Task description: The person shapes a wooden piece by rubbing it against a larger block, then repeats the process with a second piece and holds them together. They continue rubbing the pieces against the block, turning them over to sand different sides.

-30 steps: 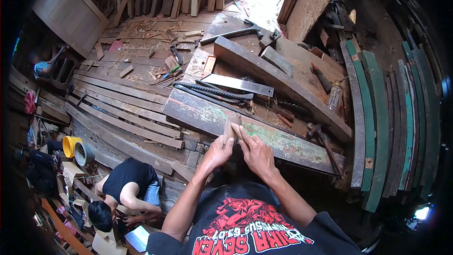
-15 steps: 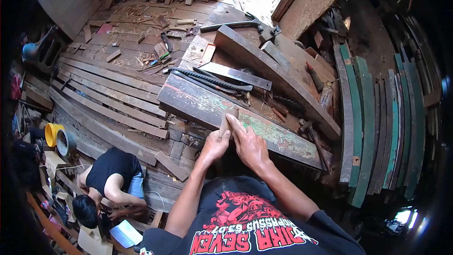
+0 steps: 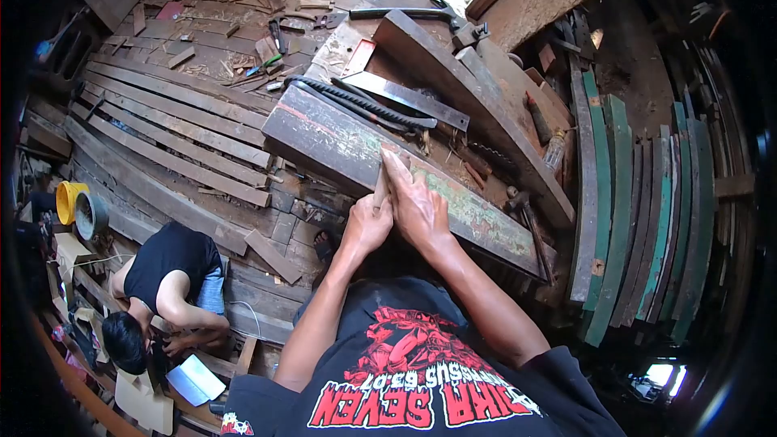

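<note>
Both hands hold a small wooden block (image 3: 380, 186) against the near edge of a worn plank (image 3: 340, 146) with red and green paint. My left hand (image 3: 367, 224) grips the block from below. My right hand (image 3: 417, 206) lies over it, fingers stretched forward onto the plank. The block is mostly hidden by the hands.
On the bench behind the plank lie a saw blade (image 3: 409, 99), a black ribbed bar (image 3: 356, 105), a hammer (image 3: 405, 13) and a bottle (image 3: 555, 150). Curved green boards (image 3: 639, 218) stand at right. Below left, another person (image 3: 166, 279) crouches among planks near a yellow bucket (image 3: 66, 198).
My view has tilted, so the bench sits higher in the picture. Both hands stay on the block, and the right fingers have slid further over it onto the plank.
</note>
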A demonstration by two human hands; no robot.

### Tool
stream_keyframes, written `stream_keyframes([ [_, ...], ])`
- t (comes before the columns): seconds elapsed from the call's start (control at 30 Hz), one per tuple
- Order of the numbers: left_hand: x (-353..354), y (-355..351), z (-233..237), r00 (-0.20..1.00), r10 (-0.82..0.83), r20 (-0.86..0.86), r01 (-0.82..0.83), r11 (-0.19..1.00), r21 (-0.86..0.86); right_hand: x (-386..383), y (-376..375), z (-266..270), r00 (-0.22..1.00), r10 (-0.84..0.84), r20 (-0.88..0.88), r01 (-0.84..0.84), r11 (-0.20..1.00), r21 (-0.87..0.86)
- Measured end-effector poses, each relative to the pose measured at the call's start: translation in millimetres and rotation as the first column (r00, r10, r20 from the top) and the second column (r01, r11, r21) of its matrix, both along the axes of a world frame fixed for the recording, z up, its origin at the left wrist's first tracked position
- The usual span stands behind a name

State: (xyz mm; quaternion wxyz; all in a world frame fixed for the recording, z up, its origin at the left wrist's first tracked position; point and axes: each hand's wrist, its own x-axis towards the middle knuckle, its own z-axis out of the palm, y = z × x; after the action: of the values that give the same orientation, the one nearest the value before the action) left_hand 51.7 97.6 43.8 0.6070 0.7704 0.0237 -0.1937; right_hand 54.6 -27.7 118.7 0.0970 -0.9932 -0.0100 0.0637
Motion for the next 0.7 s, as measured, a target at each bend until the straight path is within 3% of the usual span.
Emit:
stream_keyframes([
  [0.17, -3.5, -2.6, 5.4, 0.999, 0.052, 0.010, -0.053, 0.996, 0.074, -22.8, -8.5, 14.7, 0.996, -0.004, -0.088, 0.009, 0.998, 0.063],
  [0.2, -2.8, -1.9, 7.6, 0.999, 0.039, 0.016, -0.040, 0.995, 0.095, -19.2, -13.8, -1.6, 0.998, 0.065, 0.023, -0.067, 0.992, 0.106],
  [0.23, -2.0, -1.0, 8.0, 0.997, 0.038, 0.068, -0.040, 0.999, 0.029, -12.2, -8.6, -0.4, 0.999, 0.021, -0.030, -0.019, 0.998, 0.060],
  [0.3, 0.4, 0.8, 6.8, 1.000, 0.016, -0.005, -0.016, 1.000, -0.012, 4.9, 0.4, 2.9, 0.997, -0.009, -0.074, 0.009, 1.000, -0.010],
  [0.37, 1.2, 2.1, -13.4, 1.000, 0.002, -0.005, -0.003, 0.998, -0.068, -10.2, -6.5, -0.4, 0.999, 0.030, 0.020, -0.031, 0.995, 0.095],
  [0.4, 4.3, 2.4, -13.9, 0.995, 0.001, -0.095, -0.018, 0.983, -0.183, -12.2, -9.2, 1.5, 0.996, 0.056, 0.069, -0.066, 0.988, 0.139],
  [0.5, 5.4, 6.6, -16.1, 0.996, -0.015, -0.083, -0.001, 0.982, -0.191, -13.8, -6.1, -0.3, 0.999, 0.038, 0.008, -0.038, 0.999, -0.006],
  [0.53, 5.7, 7.9, -12.7, 0.996, -0.020, -0.083, 0.004, 0.983, -0.185, -2.9, -6.9, -4.1, 0.999, 0.046, 0.013, -0.047, 0.999, 0.027],
  [0.63, 9.9, 14.1, 1.5, 0.964, -0.055, -0.259, -0.017, 0.964, -0.265, 11.0, 0.4, -0.1, 0.999, 0.008, 0.031, -0.009, 1.000, 0.024],
  [0.67, 6.8, 9.8, -20.8, 0.990, -0.039, -0.138, 0.009, 0.977, -0.211, 5.6, -1.8, 1.1, 0.996, 0.027, 0.086, -0.032, 0.998, 0.052],
  [0.7, 6.7, 10.0, -17.5, 0.991, -0.038, -0.127, 0.010, 0.976, -0.215, -2.5, -3.7, 2.3, 1.000, 0.011, 0.028, -0.012, 0.999, 0.049],
])
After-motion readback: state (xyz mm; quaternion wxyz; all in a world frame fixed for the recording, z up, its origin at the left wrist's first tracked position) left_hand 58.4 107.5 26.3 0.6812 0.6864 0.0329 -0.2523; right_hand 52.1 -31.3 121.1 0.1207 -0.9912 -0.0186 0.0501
